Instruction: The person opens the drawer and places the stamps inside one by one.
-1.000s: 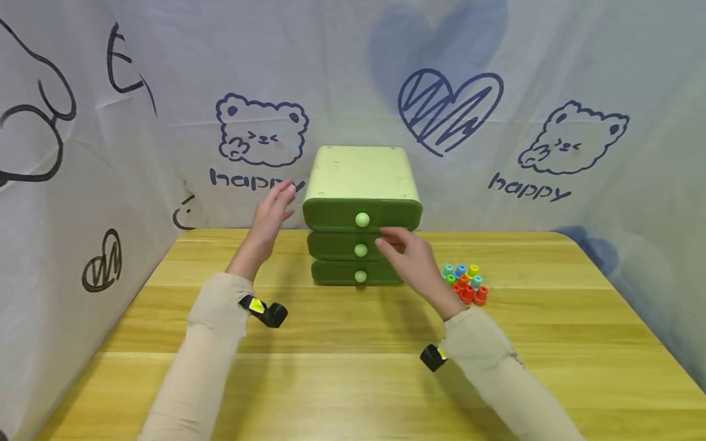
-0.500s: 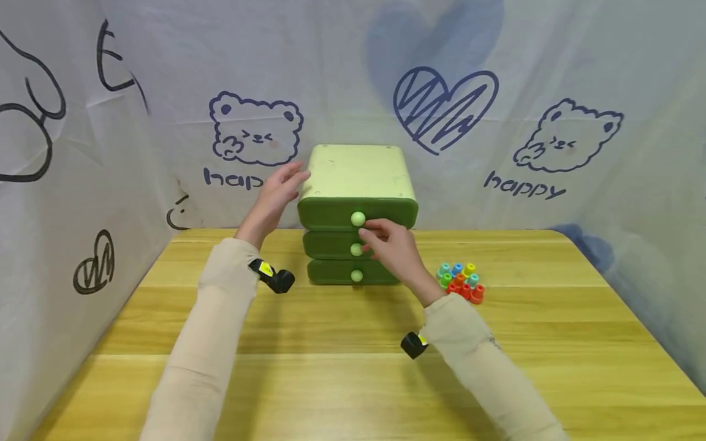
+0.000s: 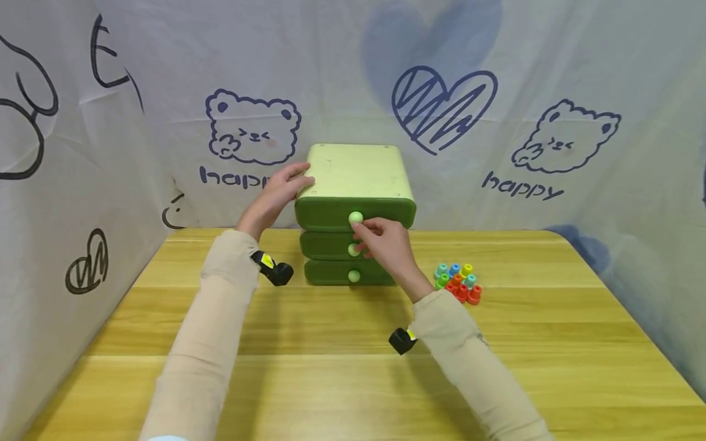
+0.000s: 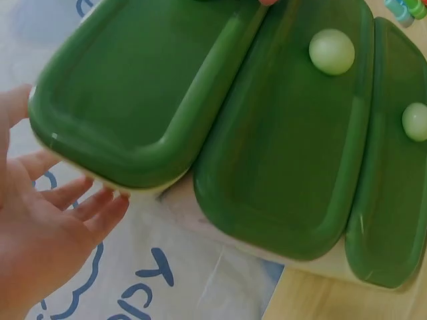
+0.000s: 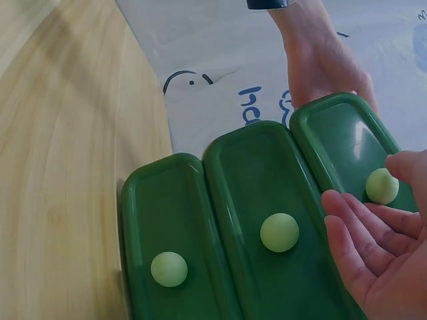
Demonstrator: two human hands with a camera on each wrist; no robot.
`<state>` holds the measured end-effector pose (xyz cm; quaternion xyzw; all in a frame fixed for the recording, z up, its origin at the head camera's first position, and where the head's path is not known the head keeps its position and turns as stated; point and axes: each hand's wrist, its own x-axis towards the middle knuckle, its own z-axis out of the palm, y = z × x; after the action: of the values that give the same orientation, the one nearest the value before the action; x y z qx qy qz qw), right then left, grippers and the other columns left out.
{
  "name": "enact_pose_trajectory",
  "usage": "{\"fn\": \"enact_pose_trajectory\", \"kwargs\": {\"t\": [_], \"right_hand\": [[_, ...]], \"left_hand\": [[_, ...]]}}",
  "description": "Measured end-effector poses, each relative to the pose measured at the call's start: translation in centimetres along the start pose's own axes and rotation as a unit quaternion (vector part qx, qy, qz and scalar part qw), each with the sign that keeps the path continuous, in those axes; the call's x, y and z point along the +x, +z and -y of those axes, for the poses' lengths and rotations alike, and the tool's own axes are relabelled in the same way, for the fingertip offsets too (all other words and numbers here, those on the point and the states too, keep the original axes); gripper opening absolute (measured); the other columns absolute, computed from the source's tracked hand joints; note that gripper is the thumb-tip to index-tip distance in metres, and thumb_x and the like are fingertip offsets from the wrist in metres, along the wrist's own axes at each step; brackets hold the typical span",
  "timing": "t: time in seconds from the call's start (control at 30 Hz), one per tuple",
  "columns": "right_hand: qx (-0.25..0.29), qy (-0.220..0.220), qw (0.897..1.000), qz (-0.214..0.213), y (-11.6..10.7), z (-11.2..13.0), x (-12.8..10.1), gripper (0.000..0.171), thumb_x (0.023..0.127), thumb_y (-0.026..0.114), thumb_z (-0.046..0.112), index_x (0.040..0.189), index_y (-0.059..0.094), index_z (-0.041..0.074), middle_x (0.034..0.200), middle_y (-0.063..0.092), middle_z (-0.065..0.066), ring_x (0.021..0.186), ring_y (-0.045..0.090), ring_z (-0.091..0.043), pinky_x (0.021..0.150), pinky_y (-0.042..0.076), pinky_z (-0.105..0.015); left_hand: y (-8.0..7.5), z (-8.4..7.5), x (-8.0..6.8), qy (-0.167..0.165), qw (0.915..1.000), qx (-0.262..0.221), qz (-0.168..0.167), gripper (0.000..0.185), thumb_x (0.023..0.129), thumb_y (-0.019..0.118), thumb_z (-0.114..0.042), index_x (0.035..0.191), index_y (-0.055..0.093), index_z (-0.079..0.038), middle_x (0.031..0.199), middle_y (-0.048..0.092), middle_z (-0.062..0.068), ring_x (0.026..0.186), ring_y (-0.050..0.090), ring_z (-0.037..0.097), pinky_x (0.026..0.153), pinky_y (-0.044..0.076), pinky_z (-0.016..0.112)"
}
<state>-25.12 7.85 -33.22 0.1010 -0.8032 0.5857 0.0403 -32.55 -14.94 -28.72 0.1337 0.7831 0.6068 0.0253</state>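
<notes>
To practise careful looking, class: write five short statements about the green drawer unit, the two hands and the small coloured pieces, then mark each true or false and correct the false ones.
1. The drawer unit has three drawers, each with a pale round knob. True.
2. The right hand is at the bottom knob. False: its fingertips are at the top knob.
3. The left hand touches the unit's upper left side. True.
4. The coloured pegs lie inside an open drawer. False: they sit on the wooden table, to the right of the unit.
5. All three drawers look closed. True.
</notes>
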Motion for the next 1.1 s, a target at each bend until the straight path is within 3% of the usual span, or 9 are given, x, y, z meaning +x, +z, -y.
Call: {"fn": "enact_pose_trajectory", "kwargs": {"t": [0.27, 0.6, 0.93, 1.1], "right_hand": [[0.002, -0.004, 1.0, -0.025, 0.4, 0.2, 0.3, 0.037, 0.092, 0.066, 0.037, 0.101, 0.072, 0.001, 0.085, 0.071, -0.011, 0.074, 0.07, -0.029, 0.068, 0.059, -0.042], [-0.011, -0.011, 0.997, -0.077, 1.3, 0.2, 0.4, 0.034, 0.089, 0.071, 0.035, 0.094, 0.073, 0.002, 0.078, 0.072, -0.007, 0.066, 0.069, -0.027, 0.061, 0.059, -0.042], [-0.05, -0.098, 0.986, -0.124, 1.7, -0.1, 0.1, 0.026, 0.087, 0.072, 0.027, 0.079, 0.072, 0.003, 0.066, 0.07, -0.004, 0.054, 0.067, -0.022, 0.052, 0.054, -0.026], [-0.069, -0.126, 0.98, -0.139, 1.9, -0.4, -0.3, 0.025, 0.086, 0.073, 0.028, 0.075, 0.071, 0.006, 0.06, 0.068, 0.0, 0.052, 0.065, -0.016, 0.05, 0.049, -0.027]], "left_hand": [[-0.7, 0.7, -0.1, 0.006, 0.9994, 0.017, 0.03, 0.06, 0.1, 0.051, -0.025, 0.152, 0.028, -0.007, 0.158, 0.018, 0.011, 0.143, 0.021, 0.026, 0.114, 0.026, 0.042], [-0.6, 1.6, -0.2, 0.01, 0.9997, 0.018, 0.017, 0.059, 0.1, 0.052, -0.033, 0.152, 0.031, -0.013, 0.159, 0.019, 0.008, 0.144, 0.017, 0.025, 0.115, 0.023, 0.04], [-0.5, 1.4, -0.3, 0.012, 0.9994, 0.027, 0.02, 0.059, 0.101, 0.051, -0.033, 0.152, 0.031, -0.013, 0.159, 0.02, 0.008, 0.144, 0.017, 0.027, 0.115, 0.024, 0.041], [-0.6, 1.5, -0.4, 0.005, 0.9991, 0.036, 0.021, 0.059, 0.101, 0.05, -0.035, 0.153, 0.03, -0.016, 0.159, 0.019, 0.006, 0.144, 0.017, 0.026, 0.115, 0.023, 0.042]]}}
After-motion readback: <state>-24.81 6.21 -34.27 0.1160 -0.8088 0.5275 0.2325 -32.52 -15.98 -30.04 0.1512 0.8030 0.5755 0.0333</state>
